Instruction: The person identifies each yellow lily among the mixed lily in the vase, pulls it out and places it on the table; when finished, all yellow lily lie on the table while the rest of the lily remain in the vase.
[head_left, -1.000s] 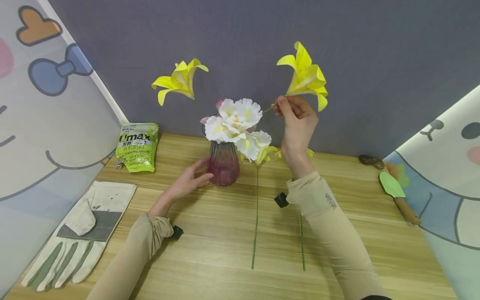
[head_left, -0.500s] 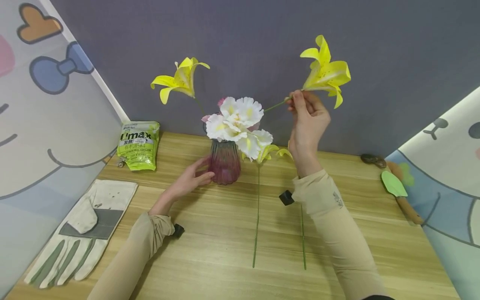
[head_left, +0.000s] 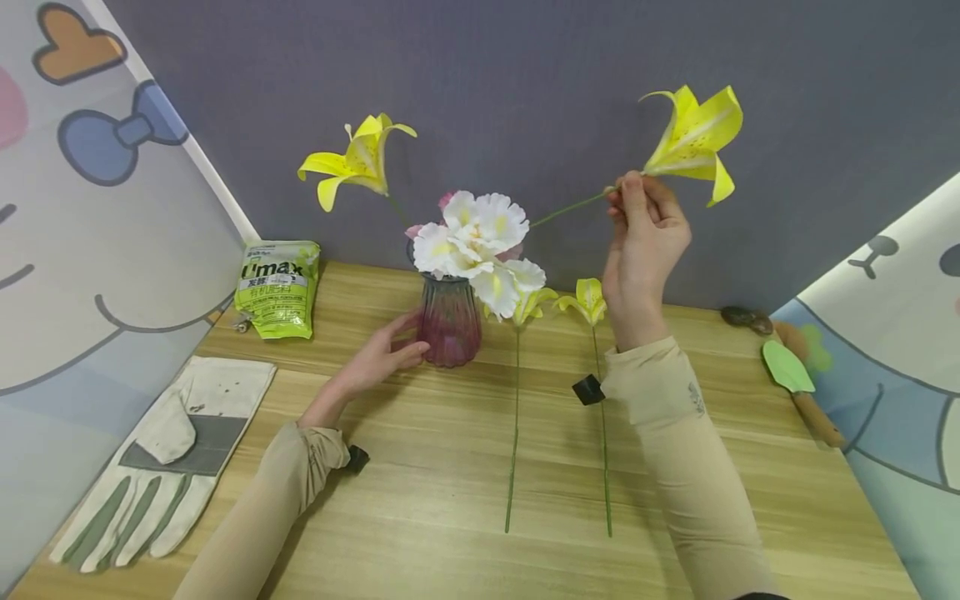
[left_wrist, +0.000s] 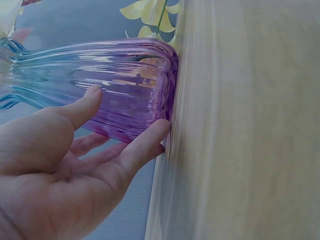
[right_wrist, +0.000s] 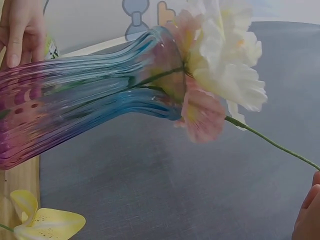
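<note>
My left hand [head_left: 375,362] holds the lower part of a ribbed glass vase [head_left: 450,325], purple at the base and bluish above, thumb on one side and fingers on the other. With thumb and fingers my right hand [head_left: 648,242] pinches the stem of a yellow lily [head_left: 697,137] just below its bloom. That stem slants down to the vase mouth, partly hidden behind a white flower [head_left: 480,242]. Pink flowers [right_wrist: 202,115] sit at the rim in the right wrist view. Another yellow lily [head_left: 360,162] leans out of the vase to the left.
Two yellow lilies, one with its bloom [head_left: 588,302] beside my right wrist, lie on the wooden table [head_left: 420,508]. A green fertilizer bag [head_left: 277,287] and work gloves [head_left: 168,462] are at left, a green trowel [head_left: 787,367] at right. A grey wall [head_left: 480,100] stands behind.
My right hand has moved right with the yellow lily, and more of its stem shows beyond the white flower. The bloom now tilts further right. My left hand stays at the vase.
</note>
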